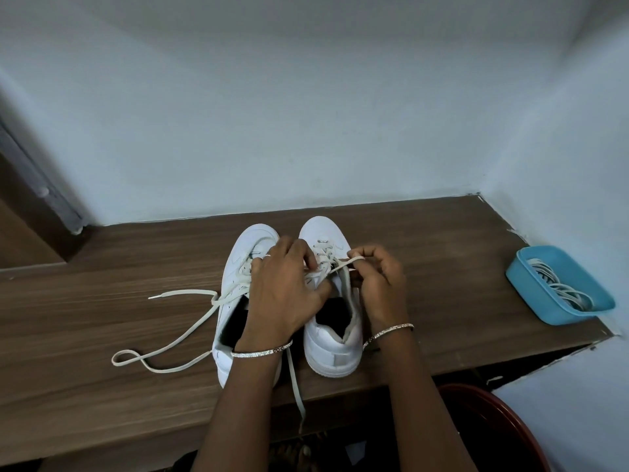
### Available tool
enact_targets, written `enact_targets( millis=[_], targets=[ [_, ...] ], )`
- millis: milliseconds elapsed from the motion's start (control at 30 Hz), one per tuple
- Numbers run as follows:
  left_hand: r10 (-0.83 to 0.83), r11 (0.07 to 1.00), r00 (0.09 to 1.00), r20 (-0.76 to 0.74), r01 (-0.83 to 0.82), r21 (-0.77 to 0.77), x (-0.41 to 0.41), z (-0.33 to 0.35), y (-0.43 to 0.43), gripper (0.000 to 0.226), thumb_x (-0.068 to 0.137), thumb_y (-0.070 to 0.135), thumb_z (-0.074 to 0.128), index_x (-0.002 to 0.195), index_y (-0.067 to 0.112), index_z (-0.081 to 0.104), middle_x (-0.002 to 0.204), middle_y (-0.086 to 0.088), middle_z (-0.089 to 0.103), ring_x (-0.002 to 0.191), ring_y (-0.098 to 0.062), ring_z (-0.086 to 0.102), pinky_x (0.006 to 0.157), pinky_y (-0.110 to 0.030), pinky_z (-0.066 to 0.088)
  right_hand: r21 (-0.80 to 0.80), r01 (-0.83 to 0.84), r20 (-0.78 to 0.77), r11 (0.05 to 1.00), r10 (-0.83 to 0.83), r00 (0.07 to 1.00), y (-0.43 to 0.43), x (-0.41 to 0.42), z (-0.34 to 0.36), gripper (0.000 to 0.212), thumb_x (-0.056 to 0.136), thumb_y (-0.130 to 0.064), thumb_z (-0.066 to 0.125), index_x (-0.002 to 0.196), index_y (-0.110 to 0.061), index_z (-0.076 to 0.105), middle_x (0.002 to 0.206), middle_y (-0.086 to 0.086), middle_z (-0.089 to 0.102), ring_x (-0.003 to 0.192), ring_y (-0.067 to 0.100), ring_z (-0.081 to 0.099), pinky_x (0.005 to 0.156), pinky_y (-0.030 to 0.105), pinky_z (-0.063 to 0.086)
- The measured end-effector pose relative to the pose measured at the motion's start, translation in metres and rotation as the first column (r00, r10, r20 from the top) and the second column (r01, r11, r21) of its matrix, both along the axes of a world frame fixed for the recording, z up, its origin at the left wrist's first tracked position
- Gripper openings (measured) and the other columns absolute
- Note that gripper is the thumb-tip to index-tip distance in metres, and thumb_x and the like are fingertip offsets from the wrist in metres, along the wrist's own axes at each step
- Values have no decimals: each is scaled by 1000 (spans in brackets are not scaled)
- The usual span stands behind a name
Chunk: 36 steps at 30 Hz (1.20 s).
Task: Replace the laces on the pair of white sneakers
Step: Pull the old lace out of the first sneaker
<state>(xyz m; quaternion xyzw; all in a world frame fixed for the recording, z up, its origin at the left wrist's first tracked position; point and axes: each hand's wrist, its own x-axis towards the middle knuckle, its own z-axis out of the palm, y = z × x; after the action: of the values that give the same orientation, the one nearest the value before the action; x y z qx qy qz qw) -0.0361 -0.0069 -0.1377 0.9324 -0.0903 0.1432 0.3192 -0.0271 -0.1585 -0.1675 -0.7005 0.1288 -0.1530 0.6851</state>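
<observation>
While both hands (286, 284) pinch lace (340, 265) | tub (531, 284) well right

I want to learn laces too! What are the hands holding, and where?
Both hold the lace of the right-side sneaker. The right hand pinches a loop of lace near the upper eyelets; the left hand grips it over the tongue.

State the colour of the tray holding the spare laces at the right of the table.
Light blue; the tray shows best in the head view.
</observation>
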Motion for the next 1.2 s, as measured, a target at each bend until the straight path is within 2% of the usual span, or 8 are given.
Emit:
enact_targets(
  millis=[133, 367, 567, 767, 867, 1000, 1100, 1200],
  targets=[
    [19, 999, 1000, -12, -19, -40, 1, 0, 4, 18, 68, 30, 75, 66, 27, 57, 61, 15, 51, 67, -12, 55, 72, -35, 46, 82, -12, -13, 997, 13, 1000, -3, -1, 7, 16, 85, 7, 66, 88, -8, 72, 81, 6, 75, 73, 17, 72, 66, 33, 57],
    [108, 988, 992, 65, -114, 103, 0, 2, 1, 24, 67, 47, 73, 64, 32, 54, 69, 15, 48, 86, -18, 53, 77, -35, 23, -560, -48, 249, 827, 223, 942, -4, -9, 12, 19, 78, -14, 74, 94, -25, 76, 103, -13, 68, 96, 6, 62, 80, 17, 47],
    [114, 981, 991, 71, -124, 151, -2, 4, 1, 21, 69, 43, 72, 62, 30, 56, 65, 15, 46, 85, -18, 56, 79, -35, 24, -751, 33, 245, 660, 231, 942, -4, -6, 12, 9, 77, -28, 69, 81, -22, 75, 95, -12, 69, 98, 13, 56, 81, 20, 40],
    [157, 980, 987, 31, -160, 118, 0, 6, 3, 32, 74, 53, 74, 62, 31, 55, 62, 15, 56, 85, -14, 60, 86, -36, 25, -615, -10, 209, 789, 176, 962, -5, -7, 9, 5, 90, -18, 68, 85, -19, 67, 89, -10, 67, 88, 8, 59, 78, 16, 43],
    [161, 982, 987, 17, -162, 95, -1, 6, 4, 32, 76, 52, 74, 59, 32, 56, 60, 14, 60, 79, -13, 61, 86, -36, 24, -357, 111, 110, 928, -76, 991, -18, -2, 7, 11, 93, -7, 64, 89, -18, 65, 90, -2, 67, 83, 13, 62, 78, 31, 51],
    [172, 982, 985, 16, -172, 78, -1, 6, 3, 32, 77, 52, 75, 59, 29, 62, 56, 15, 60, 70, -10, 60, 84, -32, 19, -227, 290, -65, 930, -312, 948, -34, 2, 3, 9, 96, -12, 62, 89, -17, 62, 82, -7, 62, 77, 14, 60, 86, 49, 54],
    [180, 981, 983, 24, -181, 69, 0, 5, 1, 33, 76, 52, 76, 58, 28, 63, 53, 16, 57, 67, -8, 59, 83, -30, 17, -273, 222, 88, 936, -206, 975, -28, -4, 11, 8, 88, -16, 69, 85, -24, 66, 86, -7, 68, 83, 12, 64, 74, 38, 53],
    [177, 981, 984, 21, -178, 82, 0, 6, 2, 31, 78, 52, 73, 61, 27, 65, 56, 15, 60, 67, -10, 60, 81, -29, 15, -462, 48, 236, 886, 71, 969, -12, -9, 23, 14, 80, -24, 72, 93, -29, 71, 99, -16, 68, 101, 7, 60, 81, 29, 49]
  ],
)
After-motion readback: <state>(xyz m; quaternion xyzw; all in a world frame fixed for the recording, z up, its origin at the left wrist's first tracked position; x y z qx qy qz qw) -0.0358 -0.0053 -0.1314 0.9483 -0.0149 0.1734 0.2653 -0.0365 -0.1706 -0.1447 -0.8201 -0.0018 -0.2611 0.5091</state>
